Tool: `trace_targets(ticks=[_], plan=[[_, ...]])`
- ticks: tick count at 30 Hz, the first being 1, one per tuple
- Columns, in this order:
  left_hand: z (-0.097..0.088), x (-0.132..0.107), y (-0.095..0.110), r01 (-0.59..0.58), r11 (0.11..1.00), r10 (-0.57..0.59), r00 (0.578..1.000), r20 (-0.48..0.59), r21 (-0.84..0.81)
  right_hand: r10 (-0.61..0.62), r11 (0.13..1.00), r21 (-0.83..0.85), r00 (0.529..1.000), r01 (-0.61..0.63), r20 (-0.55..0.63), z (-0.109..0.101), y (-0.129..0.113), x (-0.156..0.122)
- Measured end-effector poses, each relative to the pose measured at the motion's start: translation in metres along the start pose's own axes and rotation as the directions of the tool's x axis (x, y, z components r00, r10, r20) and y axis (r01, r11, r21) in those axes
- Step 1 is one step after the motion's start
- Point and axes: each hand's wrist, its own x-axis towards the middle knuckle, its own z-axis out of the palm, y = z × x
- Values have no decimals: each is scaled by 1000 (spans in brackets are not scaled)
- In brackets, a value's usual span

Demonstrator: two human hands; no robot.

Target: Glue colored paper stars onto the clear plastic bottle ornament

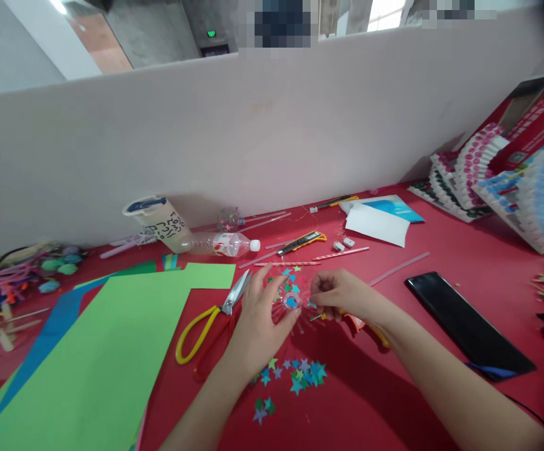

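My left hand (267,310) curves its thumb and fingers round a clear round plastic container (292,301) whose open mouth faces up. Small coloured stars show in and around the clear plastic. Just right of the mouth, my right hand (340,291) is closed in a pinch, with a small blue star (312,302) at its fingertips. Below the hands lies a loose scatter of blue, green and purple stars (303,376). Scissors (213,316) with yellow and red handles lie left of my left hand. A yellow-handled tool (378,335) is partly hidden under my right forearm.
Green paper sheets (107,338) cover the left. Behind are a plastic bottle (225,244), a tilted white cup (159,222), a clear star-filled ball (229,219) and a utility knife (303,242). A black phone (464,322) lies right; folded paper fans (479,163) stand beyond. A white partition (253,125) borders the table.
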Motion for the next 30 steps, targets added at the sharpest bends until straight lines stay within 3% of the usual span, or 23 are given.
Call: trace_targets(ticks=[11,26,30], plan=[[-1,-1,1,7,1000,-7,1000,0,4,27,999,-18,998,-26,49,-3,-2,-2],[-2,-2,2,-8,1000,8,1000,0,-23,0,1000,-11,1000,0,-9,0,-6,-6],[-3,-2,2,-9,1000,9,1000,4,-27,-7,1000,16,1000,6,24,-1,-13,-10]])
